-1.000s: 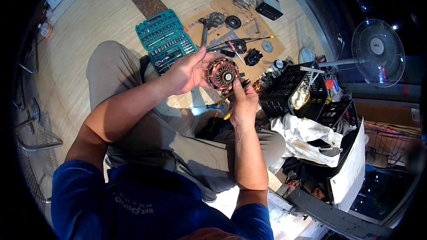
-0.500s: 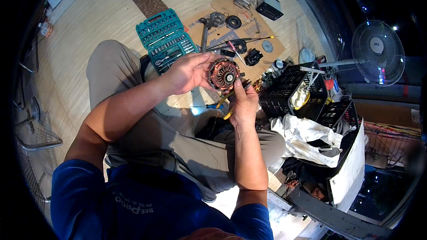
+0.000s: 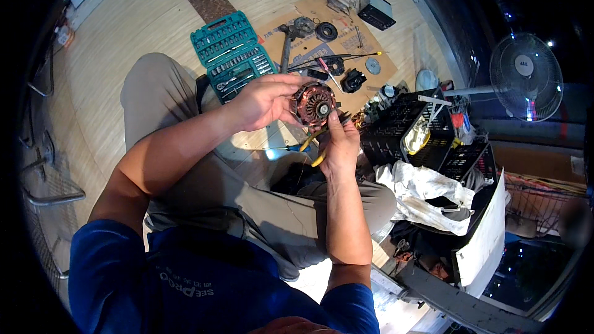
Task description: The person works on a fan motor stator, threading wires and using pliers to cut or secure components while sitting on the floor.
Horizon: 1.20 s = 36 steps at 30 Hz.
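Above my lap sits a round alternator core with copper windings (image 3: 314,100), its slotted face and central shaft turned up toward me. My left hand (image 3: 263,105) is closed round its left side, fingers along the far edge. At its lower right rim, my right hand (image 3: 340,144) presses with the thumb and grips yellow-handled pliers (image 3: 319,159) in the same hold. The pliers' dark jaws show partly beside the thumb. Below the core, a screwdriver with a blue handle (image 3: 297,148) lies near my legs.
A green socket set case (image 3: 226,40) lies unfolded beyond my left hand. Cardboard (image 3: 380,43) holds a hammer (image 3: 286,49), a red-handled screwdriver (image 3: 328,69) and several dark machine parts. Black crates (image 3: 396,120), white cloth (image 3: 427,195) and a fan (image 3: 525,76) stand to the right.
The alternator core has shifted slightly right and tilted a little in my hands. Both hands keep their grip.
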Available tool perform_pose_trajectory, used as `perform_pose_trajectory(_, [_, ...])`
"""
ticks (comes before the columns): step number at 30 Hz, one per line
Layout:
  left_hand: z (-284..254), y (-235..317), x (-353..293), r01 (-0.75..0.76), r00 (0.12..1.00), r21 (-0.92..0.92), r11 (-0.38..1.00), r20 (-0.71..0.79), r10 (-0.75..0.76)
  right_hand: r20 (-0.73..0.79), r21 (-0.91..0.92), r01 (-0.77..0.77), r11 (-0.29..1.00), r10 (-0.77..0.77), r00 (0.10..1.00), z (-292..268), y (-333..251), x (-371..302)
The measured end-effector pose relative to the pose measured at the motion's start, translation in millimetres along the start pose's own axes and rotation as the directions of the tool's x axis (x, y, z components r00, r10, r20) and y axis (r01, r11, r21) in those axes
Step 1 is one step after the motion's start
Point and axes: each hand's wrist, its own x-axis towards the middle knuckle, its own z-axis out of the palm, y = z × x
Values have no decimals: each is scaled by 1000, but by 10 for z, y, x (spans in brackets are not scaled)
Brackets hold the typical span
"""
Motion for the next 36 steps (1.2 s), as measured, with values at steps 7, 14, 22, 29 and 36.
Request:
perform_pose_trajectory(7, [21,6,-10,-6,998,33,999,61,4,21,31,-6,1000,6,1000,-16,19,4])
perform_pose_trajectory(14, [32,19,-7,-11,999,47,999,50,9,3,33,27,999,-27,1000,45,-1,-24])
perform_pose_trajectory(22, [58,71,-34,-50,996,119,992,84,40,61,-120,185,975,-178,982,37,30,-40])
perform_pose_trajectory(29, [62,79,-22,-62,992,91,994,118,51,97,-191,275,942,-261,961,42,-9,-81])
perform_pose_trajectory(36, [20,69,-29,-41,994,60,997,105,35,79,-242,327,914,-317,945,76,-22,-137])
